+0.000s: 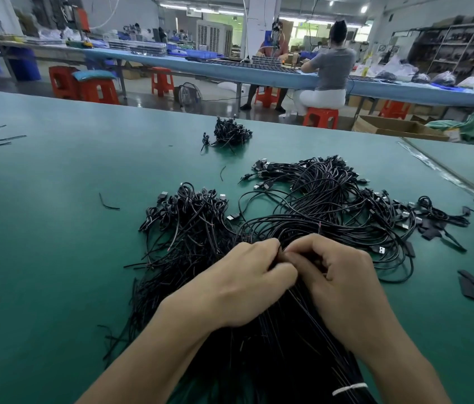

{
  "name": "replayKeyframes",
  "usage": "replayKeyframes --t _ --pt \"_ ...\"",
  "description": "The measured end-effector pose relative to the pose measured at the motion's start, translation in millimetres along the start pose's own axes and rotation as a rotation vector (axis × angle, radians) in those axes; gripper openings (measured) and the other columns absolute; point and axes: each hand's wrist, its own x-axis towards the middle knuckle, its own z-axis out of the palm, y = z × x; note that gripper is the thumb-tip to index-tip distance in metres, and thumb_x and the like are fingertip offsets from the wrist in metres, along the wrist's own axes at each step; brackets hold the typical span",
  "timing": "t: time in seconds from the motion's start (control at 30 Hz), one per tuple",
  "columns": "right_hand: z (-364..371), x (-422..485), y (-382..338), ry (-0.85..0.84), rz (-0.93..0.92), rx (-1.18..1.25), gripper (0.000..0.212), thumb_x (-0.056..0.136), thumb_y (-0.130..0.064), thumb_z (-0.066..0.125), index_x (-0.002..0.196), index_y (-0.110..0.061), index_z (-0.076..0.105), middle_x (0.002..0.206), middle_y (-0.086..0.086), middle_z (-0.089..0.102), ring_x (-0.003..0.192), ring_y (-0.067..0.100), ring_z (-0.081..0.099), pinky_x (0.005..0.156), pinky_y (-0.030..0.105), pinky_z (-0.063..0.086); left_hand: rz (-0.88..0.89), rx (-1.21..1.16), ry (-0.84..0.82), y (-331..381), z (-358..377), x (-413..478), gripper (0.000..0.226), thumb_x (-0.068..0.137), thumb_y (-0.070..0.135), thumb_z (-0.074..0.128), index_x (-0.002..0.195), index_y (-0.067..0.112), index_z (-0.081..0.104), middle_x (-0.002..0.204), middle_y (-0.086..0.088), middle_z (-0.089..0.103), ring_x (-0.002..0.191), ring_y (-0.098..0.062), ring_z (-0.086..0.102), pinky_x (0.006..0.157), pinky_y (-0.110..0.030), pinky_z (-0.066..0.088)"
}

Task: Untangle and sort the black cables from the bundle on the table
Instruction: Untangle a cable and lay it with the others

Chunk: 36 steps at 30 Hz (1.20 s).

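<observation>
Right now the left hand and right hand meet fingertip to fingertip, both curled and pinching a few strands of the black cables on the table. From that pinch the straight run lies back toward the person, under both wrists to a white tie. The looped plug ends fan away ahead and rightward, nearer the right hand.

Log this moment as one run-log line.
phase: untangling | bundle: tangled on green table | left hand: pinching strands | right hand: pinching strands | small pile: far, apart
</observation>
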Motion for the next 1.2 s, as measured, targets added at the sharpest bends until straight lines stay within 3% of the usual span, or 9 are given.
replayKeyframes --t 0.13,0.23,0.37,0.53,0.73,0.87,1.0,1.1,1.2 --pt "0 1 1 -0.001 -0.016 -0.013 0.017 0.088 -0.013 0.071 0.091 -0.029 0.073 0.080 -0.019 0.071 0.075 0.004 0.067 0.066 0.010 0.046 0.001 0.119 -0.039 -1 3 2 0.022 0.095 0.042 0.049 0.080 0.027 0.041 0.075 0.005 0.053 0.060 -0.010 0.048 0.054 -0.028 0.035" --pt "-3 0 3 -0.045 0.006 0.021 0.030 0.086 -0.014 0.073 0.108 -0.035 0.071 0.085 -0.019 0.071 0.068 0.008 0.065 0.064 0.013 0.049 0.024 0.135 -0.076 -3 2 3 0.027 0.101 0.035 0.049 0.077 0.027 0.040 0.072 0.005 0.051 0.057 -0.008 0.046 0.052 -0.024 0.034" --pt "-7 -1 2 -0.080 -0.041 0.006 0.031 0.080 -0.004 0.078 0.096 -0.031 0.079 0.087 -0.019 0.073 0.083 -0.002 0.068 0.072 0.007 0.047 0.027 0.212 -0.125 -3 2 3 0.035 0.103 0.035 0.049 0.070 0.026 0.039 0.067 0.007 0.044 0.053 -0.008 0.042 0.047 -0.014 0.030" --pt "-6 -1 2 -0.024 -0.105 -0.075 0.023 0.077 -0.006 0.082 0.086 -0.026 0.080 0.080 -0.018 0.072 0.079 -0.003 0.067 0.069 0.006 0.046 0.017 0.161 -0.157 -7 -1 4 0.025 0.102 0.034 0.049 0.080 0.021 0.052 0.070 -0.003 0.046 0.060 -0.017 0.041 0.056 -0.024 0.040" --pt "2 -2 -2 -0.052 -0.062 -0.253 0.008 0.089 -0.032 0.061 0.085 -0.030 0.068 0.089 -0.020 0.060 0.082 0.004 0.060 0.072 0.031 0.052 -0.007 0.090 -0.117 -8 -1 4 0.028 0.101 0.033 0.051 0.078 0.017 0.056 0.068 0.003 0.051 0.061 -0.017 0.046 0.061 -0.039 0.046" --pt "5 -3 -8 -0.074 -0.023 -0.259 0.014 0.092 -0.035 0.054 0.085 -0.028 0.063 0.093 -0.018 0.056 0.083 0.006 0.058 0.074 0.038 0.051 -0.030 0.049 -0.122 -9 -2 4 0.035 0.101 0.037 0.052 0.074 0.015 0.052 0.060 0.007 0.046 0.051 -0.011 0.039 0.050 -0.028 0.034" --pt "4 -2 -10 -0.050 0.031 -0.302 0.022 0.089 -0.040 0.051 0.089 -0.025 0.067 0.099 -0.018 0.050 0.087 0.009 0.057 0.075 0.042 0.052 -0.060 -0.053 -0.123 -8 -2 6 0.032 0.102 0.030 0.048 0.084 0.005 0.057 0.059 0.007 0.044 0.049 -0.010 0.037 0.050 -0.028 0.033" --pt "8 -3 -12 0.025 0.060 -0.332 0.025 0.089 -0.039 0.051 0.092 -0.023 0.069 0.101 -0.011 0.050 0.092 0.015 0.056 0.074 0.044 0.052 -0.086 -0.127 -0.046 -2 7 7 0.026 0.101 0.028 0.048 0.079 0.013 0.053 0.061 0.008 0.046 0.051 -0.009 0.040 0.051 -0.028 0.033" --pt "10 -3 -11 0.149 0.058 -0.336 0.027 0.090 -0.038 0.049 0.092 -0.021 0.070 0.098 -0.008 0.050 0.093 0.018 0.054 0.073 0.038 0.048 -0.202 -0.483 0.030 6 15 7 0.017 0.083 0.033 0.045 0.072 0.024 0.056 0.053 0.013 0.049 0.047 -0.006 0.043 0.049 -0.027 0.035"
